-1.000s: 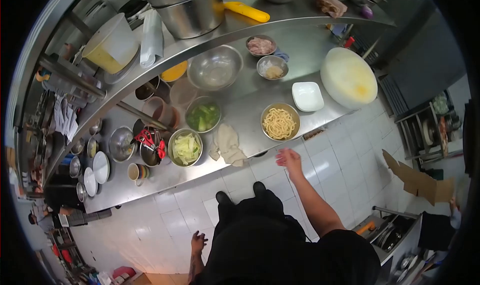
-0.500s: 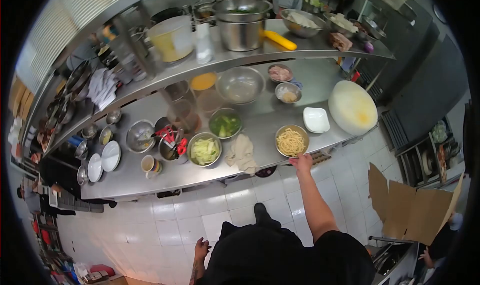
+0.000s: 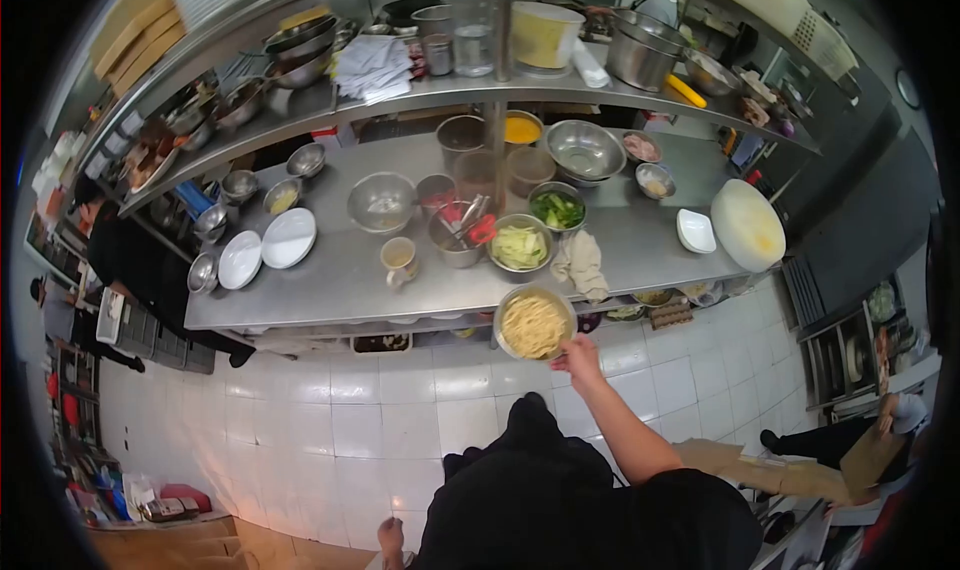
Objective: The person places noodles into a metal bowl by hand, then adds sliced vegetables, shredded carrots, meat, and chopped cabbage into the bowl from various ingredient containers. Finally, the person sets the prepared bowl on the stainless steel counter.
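Observation:
My right hand (image 3: 580,358) grips the rim of a metal bowl of noodles (image 3: 534,325). The bowl is held just off the front edge of the steel table, over the floor. Low at my side hangs my left hand (image 3: 391,538), small in view, its fingers loosely curled and nothing visible in them. Close behind the noodle bowl stand a bowl of chopped pale-green cabbage (image 3: 520,246) and a bowl of green vegetables (image 3: 558,208). A crumpled beige cloth (image 3: 580,267) lies to their right.
On the steel table (image 3: 330,295) are a mug (image 3: 399,260), white plates (image 3: 289,238), a container of red-handled tools (image 3: 458,240), a square white dish (image 3: 696,231) and a large white tub (image 3: 747,226). An overhead shelf (image 3: 420,94) holds pots. People stand left and right; cardboard (image 3: 730,462) lies right.
The noodle bowl has left the table top and moved left with my right hand. My view has shifted left along the table. My left hand hangs lower.

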Demonstrator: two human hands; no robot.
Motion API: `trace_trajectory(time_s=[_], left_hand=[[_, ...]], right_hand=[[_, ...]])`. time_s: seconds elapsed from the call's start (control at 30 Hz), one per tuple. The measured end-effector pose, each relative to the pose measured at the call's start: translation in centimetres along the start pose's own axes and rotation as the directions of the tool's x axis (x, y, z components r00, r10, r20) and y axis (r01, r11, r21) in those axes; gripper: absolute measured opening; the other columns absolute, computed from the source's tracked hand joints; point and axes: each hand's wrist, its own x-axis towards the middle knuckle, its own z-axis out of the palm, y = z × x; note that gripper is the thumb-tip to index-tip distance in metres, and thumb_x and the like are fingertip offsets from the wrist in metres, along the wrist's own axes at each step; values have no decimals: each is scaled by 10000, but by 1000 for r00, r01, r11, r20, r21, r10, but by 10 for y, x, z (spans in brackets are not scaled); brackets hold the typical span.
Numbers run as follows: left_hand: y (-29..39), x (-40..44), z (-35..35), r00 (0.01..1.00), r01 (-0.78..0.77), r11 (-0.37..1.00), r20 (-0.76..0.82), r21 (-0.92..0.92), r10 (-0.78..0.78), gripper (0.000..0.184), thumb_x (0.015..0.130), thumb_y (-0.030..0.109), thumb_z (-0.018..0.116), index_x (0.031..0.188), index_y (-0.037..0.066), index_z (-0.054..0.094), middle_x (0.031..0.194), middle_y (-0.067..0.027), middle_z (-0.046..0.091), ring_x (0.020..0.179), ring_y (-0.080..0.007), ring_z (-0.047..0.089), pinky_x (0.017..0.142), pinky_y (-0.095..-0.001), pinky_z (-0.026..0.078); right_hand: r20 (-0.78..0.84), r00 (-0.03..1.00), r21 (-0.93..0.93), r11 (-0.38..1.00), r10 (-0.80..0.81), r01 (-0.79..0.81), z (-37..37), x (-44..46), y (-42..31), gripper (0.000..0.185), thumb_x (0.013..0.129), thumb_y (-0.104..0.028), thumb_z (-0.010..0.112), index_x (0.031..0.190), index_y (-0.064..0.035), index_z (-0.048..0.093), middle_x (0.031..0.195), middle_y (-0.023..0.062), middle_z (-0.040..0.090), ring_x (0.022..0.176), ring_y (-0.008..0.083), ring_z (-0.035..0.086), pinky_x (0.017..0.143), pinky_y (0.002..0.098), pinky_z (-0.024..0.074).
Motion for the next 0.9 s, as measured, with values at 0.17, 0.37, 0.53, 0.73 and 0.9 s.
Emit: trace_trajectory(time_s=[0.17,0.37,0.53,0.73,0.9], left_hand=[[245,-19,-62,983,-22,817,137,-576,123,638,1006,478,481,1467,50,379,1386,-151,541,1251,-280,532,938,-449,499],[399,13,-69,816,146,322,298,-935,496,573,1039,372,448,1491,57,292,1368,-182,514,1229,-303,542,968,-478,501],[411,69,-102,970,-188,547,-67,-815,233,513,950,56,453,1445,19,322,1316,-182,531,1166,-301,583,901,-423,554],[433,140,-175,978,-183,584,-208,-791,25,444,918,53,431,1358,57,371,1150,-165,630,859,-237,709,551,-297,576],[452,231,-194,967,-242,540,-247,-806,64,394,941,113,441,1307,66,301,1117,-165,626,839,-239,707,521,-291,562]], right_hand=[[304,931,-204,968,203,-145,96,-55,39,119,876,-74,625,872,-23,517,728,132,624,538,246,661,484,353,577],[551,799,-446,894,242,37,202,-77,60,141,895,-90,620,834,-31,507,721,96,609,549,204,663,493,325,575],[767,581,-596,639,274,486,311,-40,13,252,933,-203,660,784,-17,581,684,41,632,530,126,644,469,259,503],[893,313,-110,517,-323,849,501,-13,-105,202,909,-212,682,810,-41,637,605,43,575,525,104,499,492,290,393],[575,-99,196,19,-812,980,673,-42,-225,105,857,-114,686,895,-29,638,899,103,633,746,255,621,636,360,490]])
